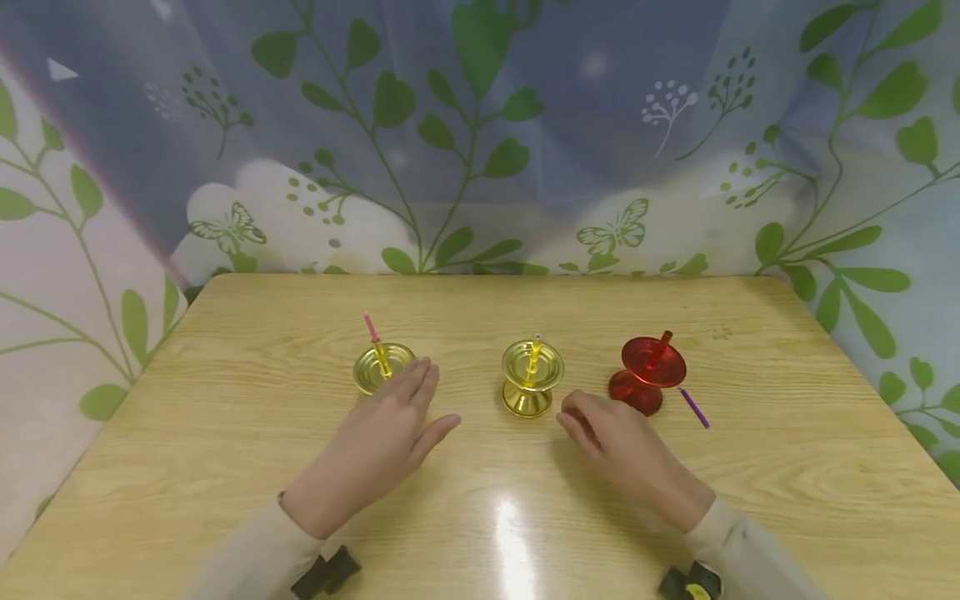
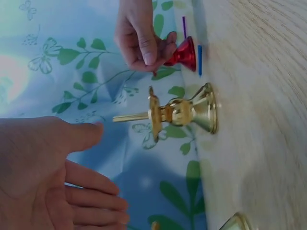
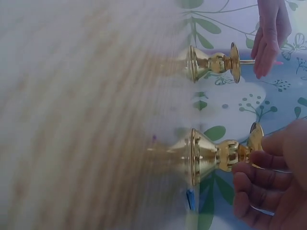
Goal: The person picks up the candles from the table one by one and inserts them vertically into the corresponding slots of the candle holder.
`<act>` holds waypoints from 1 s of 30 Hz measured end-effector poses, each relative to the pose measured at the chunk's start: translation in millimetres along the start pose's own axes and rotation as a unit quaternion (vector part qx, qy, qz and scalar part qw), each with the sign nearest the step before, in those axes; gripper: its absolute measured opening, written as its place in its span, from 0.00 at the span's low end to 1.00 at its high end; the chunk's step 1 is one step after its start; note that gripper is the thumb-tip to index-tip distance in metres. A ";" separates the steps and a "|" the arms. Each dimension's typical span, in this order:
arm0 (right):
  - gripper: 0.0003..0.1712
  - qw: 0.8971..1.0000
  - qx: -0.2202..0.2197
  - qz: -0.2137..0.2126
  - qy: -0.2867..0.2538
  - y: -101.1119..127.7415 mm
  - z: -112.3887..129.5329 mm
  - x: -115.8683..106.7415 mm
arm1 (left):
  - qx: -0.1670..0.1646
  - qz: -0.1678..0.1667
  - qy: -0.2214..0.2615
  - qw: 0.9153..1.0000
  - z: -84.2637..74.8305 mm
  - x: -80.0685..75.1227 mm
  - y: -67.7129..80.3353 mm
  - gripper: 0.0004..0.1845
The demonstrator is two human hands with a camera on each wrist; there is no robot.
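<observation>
Head view, left hand [image 1: 378,437] flat with fingers spread, empty, right hand [image 1: 618,442] loosely curled, empty, flanking middle gold candlestick [image 1: 531,377].

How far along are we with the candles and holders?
Done: left gold holder, middle gold holder and red holder each carry a candle. In hand: nothing; left hand and right hand hold no candle. Left: a purple candle lies on the table.

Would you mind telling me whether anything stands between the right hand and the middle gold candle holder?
Nothing visible does. The right hand hovers just right of the middle gold candle holder, with only bare table between them. The red candle holder stands behind the hand, off that path.
</observation>
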State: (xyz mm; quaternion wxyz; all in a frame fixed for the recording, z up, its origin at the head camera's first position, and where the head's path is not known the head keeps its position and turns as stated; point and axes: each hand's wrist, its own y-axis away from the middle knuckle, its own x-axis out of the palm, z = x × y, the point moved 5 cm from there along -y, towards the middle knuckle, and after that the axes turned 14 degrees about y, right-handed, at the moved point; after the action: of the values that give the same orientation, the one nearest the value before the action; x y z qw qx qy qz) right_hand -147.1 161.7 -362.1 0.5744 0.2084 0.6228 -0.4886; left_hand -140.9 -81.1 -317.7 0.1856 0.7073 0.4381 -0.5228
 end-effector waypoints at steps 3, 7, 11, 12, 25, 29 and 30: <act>0.03 1.000 0.020 0.014 -0.007 0.1 -4.7 2.2 | 0.007 0.017 0.011 1.000 -1.2 8.0 -9.6 0.37; 0.04 0.998 0.044 0.029 -0.021 0.1 -9.7 4.4 | 0.003 0.053 0.018 0.998 -1.0 21.3 -20.1 0.39; 0.06 0.998 0.058 0.037 -0.013 0.2 -12.8 5.3 | -0.002 0.075 0.026 0.997 -0.6 31.5 -28.3 0.41; 0.06 0.998 0.060 0.037 -0.008 0.0 -13.4 5.5 | -0.002 0.077 0.030 0.997 -0.6 33.0 -30.5 0.40; 0.13 0.984 0.113 0.107 0.082 -5.2 -21.4 14.7 | 0.004 0.070 0.039 0.997 -5.3 40.7 -61.0 0.40; 0.16 0.965 0.158 0.183 0.104 -5.0 -24.9 24.3 | 0.002 0.073 0.032 0.997 -6.6 48.8 -66.8 0.41; 0.17 0.961 0.166 0.193 0.109 -5.3 -25.0 25.9 | 0.003 0.074 0.030 0.997 -7.1 51.0 -68.2 0.41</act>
State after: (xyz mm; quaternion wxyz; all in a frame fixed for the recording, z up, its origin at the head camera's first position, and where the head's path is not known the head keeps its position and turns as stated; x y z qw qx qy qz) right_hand -170.8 172.8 -387.3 0.5435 0.4692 0.5401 -0.4390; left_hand -188.7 -17.0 -347.6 0.2086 0.7537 0.3883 -0.4875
